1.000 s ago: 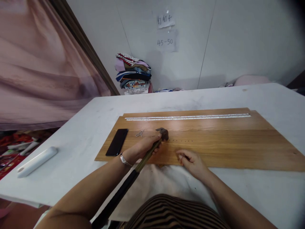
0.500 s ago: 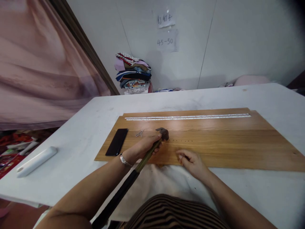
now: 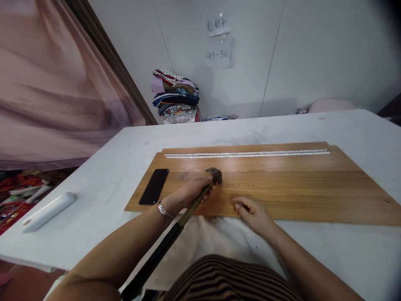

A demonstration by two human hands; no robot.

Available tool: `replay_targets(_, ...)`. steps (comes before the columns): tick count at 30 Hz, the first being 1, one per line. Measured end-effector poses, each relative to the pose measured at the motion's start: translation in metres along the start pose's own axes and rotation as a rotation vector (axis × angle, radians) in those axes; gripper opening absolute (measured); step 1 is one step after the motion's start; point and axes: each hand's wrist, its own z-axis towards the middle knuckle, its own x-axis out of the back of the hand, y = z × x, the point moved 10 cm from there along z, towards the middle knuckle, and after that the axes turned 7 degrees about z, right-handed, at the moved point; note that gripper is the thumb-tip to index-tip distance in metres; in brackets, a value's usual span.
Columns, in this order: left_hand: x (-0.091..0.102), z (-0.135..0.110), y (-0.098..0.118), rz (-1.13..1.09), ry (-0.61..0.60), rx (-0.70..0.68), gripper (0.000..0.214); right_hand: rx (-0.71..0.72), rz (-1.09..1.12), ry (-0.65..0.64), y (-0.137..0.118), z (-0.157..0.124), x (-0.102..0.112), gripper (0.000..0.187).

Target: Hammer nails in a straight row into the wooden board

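On the near side of the board (image 3: 313, 188) is my striped top (image 3: 225, 278); past it the hammer (image 3: 177, 230) slants up toward the board's middle. I can't make out the handle's butt, lost in the dark at the bottom edge. My right hand (image 3: 254, 213) lies over the board's near edge, fingers curled in; whether they pinch anything, I cannot tell. My left hand (image 3: 191, 190) is clamped round the handle close under the hammer head (image 3: 216, 176), which sits over the board left of its centre; whether it touches the wood is unclear. I judge the step as steadying the tool, not striking; a proper blow would call for a hold farther down the handle. On the board's left end lies a phone (image 3: 154, 186). Across the board's middle runs a row of dark dots (image 3: 238, 185), perhaps nail heads, too small to be sure; my hammer may hide more. Left on the board, loose nails (image 3: 184, 175) lie crossed, too fine to count. Near the board's far edge are 2 white strips (image 3: 247, 155), their marks unreadable. Beyond the board stand piled clothes (image 3: 176, 100), and higher, 2 paper notes (image 3: 219, 54).
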Motion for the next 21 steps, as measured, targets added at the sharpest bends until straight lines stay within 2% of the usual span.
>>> replay_targets(21,0.0,0.0015,-0.0009,0.028,-0.001,-0.014,0.031,-0.012,0.01,-0.003,0.0051,-0.0007,-0.0011,0.024)
